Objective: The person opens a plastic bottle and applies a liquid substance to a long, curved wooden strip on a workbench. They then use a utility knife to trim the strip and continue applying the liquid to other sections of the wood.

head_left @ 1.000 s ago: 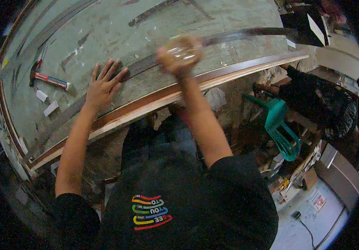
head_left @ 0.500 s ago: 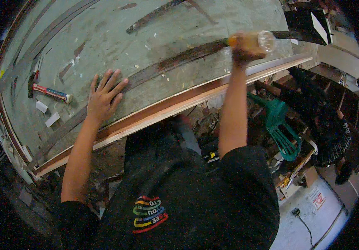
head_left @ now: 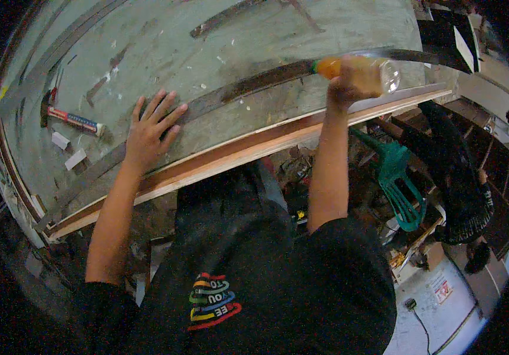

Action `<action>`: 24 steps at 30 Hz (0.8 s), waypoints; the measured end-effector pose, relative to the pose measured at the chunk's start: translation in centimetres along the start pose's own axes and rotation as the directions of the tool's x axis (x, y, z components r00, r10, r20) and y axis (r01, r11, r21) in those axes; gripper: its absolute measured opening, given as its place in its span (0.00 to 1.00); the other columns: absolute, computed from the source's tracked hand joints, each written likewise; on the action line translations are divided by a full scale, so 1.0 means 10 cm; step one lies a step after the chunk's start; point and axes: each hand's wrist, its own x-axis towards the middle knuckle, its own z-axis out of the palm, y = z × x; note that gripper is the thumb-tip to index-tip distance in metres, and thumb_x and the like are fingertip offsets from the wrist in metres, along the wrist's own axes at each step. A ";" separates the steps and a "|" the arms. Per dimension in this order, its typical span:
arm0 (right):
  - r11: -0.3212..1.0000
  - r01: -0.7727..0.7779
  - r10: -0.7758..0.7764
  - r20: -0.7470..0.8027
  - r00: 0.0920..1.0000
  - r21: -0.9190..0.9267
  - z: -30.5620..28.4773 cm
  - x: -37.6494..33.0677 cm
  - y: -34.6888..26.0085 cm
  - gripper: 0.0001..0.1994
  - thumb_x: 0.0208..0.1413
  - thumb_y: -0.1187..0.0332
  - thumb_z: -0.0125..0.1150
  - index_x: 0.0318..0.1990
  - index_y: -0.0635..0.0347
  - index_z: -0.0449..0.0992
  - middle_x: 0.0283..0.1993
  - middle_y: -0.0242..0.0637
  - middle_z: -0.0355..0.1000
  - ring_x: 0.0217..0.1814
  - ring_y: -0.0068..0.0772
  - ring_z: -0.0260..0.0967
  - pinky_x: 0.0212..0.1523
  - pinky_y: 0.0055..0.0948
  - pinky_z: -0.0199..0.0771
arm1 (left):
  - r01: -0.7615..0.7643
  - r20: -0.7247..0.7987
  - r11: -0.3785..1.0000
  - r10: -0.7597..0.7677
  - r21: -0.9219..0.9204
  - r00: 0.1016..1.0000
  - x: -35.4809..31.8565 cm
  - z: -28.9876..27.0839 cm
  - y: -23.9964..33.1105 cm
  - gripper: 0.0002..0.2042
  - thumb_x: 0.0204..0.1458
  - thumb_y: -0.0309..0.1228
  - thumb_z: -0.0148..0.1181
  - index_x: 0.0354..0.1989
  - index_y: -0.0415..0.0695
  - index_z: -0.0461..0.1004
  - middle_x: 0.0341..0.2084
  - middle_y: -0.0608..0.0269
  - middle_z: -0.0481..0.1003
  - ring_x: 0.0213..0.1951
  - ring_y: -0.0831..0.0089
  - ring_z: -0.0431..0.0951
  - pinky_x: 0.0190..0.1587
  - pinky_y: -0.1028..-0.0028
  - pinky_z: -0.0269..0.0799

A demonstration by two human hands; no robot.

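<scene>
My left hand point(head_left: 149, 137) lies flat with fingers spread on a long dark curved strip point(head_left: 266, 83), which rests on a worn greenish tabletop point(head_left: 148, 53). In my right hand point(head_left: 342, 93) is a clear plastic bottle point(head_left: 368, 77) with an orange neck and a green tip. It is tipped on its side above the strip's right part, tip to the left, and blurred by motion. Along the table's near side runs a pale wooden edge point(head_left: 230, 155) with a reddish-brown inner face, which both my forearms cross.
A hammer point(head_left: 76, 120) with a red and blue handle lies left, by two small white blocks point(head_left: 76, 160). Another dark strip point(head_left: 225, 19) lies farther back. Below the table's right end stands a green plastic chair point(head_left: 405, 189), beside a person in dark clothing point(head_left: 461, 171).
The bottle in my right hand has moved slightly down and right, and its orange neck now shows more clearly. My left hand stays flat on the strip. The view has shifted a little.
</scene>
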 end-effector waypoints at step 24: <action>0.951 -0.218 0.236 -0.057 0.970 0.221 -0.14 -0.19 -1.36 0.19 0.51 0.51 0.71 0.43 0.53 0.77 0.44 0.35 0.76 0.44 0.44 0.72 0.51 0.46 0.70 | -0.157 0.016 0.986 0.156 0.064 0.988 -1.00 -0.14 -0.95 0.28 0.64 0.38 0.51 0.74 0.61 0.61 0.77 0.65 0.54 0.77 0.63 0.50 0.77 0.53 0.43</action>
